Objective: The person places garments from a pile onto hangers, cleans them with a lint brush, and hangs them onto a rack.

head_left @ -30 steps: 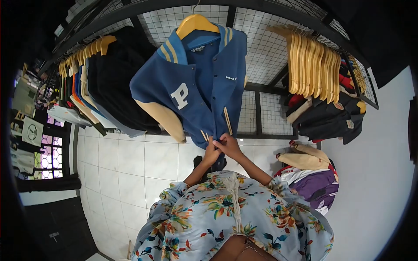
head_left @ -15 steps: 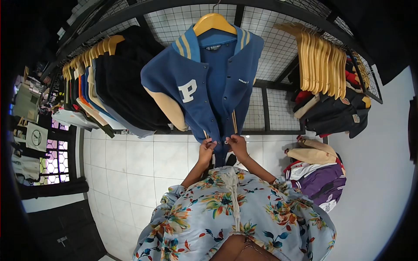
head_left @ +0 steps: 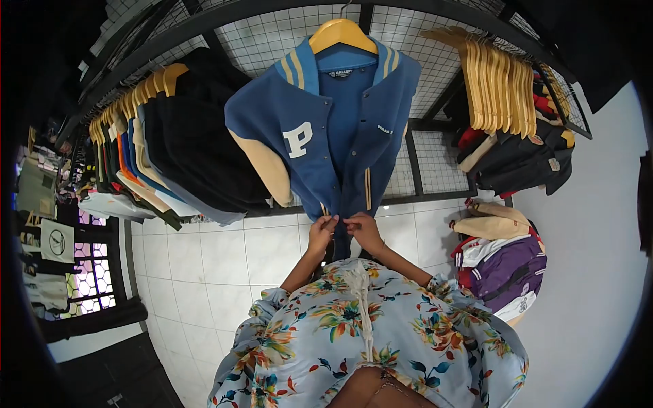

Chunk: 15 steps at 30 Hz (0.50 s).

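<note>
A blue varsity jacket [head_left: 306,109] with cream sleeves, striped collar and a white letter P hangs on a wooden hanger [head_left: 342,32] in front of me. Its front is unfastened at the top, showing the lining. My left hand [head_left: 322,234] pinches the lower front edge on the left side. Close beside it, my right hand [head_left: 365,232] grips the other front edge near the hem. A small gap separates the two hands. The lowest part of the jacket hangs between and below them.
Clothes on hangers [head_left: 183,136] fill the rack at left. Bare wooden hangers [head_left: 496,85] hang at right above dark jackets [head_left: 527,160]. A pile of garments [head_left: 503,265] lies on the tiled floor [head_left: 218,258] at right. Black grid panels [head_left: 435,163] stand behind.
My hands, together at the front edges a second ago, moved apart and are now a little closer again. The jacket's front has opened wider, and it appears further right in view.
</note>
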Available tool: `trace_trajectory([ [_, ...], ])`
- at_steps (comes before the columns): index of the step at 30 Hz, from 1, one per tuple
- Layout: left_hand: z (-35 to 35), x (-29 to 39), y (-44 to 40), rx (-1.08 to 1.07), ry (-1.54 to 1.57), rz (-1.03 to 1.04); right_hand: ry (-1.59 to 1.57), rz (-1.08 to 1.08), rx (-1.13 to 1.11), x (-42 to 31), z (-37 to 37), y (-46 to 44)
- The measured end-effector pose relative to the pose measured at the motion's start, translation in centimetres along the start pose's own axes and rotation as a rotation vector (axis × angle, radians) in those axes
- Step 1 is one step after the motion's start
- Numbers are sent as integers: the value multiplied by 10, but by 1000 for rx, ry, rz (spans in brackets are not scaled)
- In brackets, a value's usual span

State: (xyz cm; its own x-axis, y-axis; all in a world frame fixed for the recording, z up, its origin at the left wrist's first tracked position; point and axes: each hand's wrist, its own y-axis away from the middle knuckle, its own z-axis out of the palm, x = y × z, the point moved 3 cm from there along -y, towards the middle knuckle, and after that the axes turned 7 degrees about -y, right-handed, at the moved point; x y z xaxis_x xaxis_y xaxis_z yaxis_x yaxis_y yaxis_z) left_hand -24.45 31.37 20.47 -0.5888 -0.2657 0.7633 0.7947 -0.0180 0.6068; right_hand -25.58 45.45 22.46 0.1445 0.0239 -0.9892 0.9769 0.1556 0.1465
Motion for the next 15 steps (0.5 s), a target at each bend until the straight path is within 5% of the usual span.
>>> trace_trajectory([
  [3, 1, 10, 3, -26, -122, 111, 267, -131, -43, 1, 9, 3],
  [7, -13, 3, -5, -133, -151, 169, -208, 11, -20, 19, 13, 3],
  [10, -25, -6, -18, -151, -248, 222, -545, 362, 91, 9, 12, 5],
  [15, -28, -22, -35, -43, -476, 411, -248, 232, 271, 9, 14, -16],
])
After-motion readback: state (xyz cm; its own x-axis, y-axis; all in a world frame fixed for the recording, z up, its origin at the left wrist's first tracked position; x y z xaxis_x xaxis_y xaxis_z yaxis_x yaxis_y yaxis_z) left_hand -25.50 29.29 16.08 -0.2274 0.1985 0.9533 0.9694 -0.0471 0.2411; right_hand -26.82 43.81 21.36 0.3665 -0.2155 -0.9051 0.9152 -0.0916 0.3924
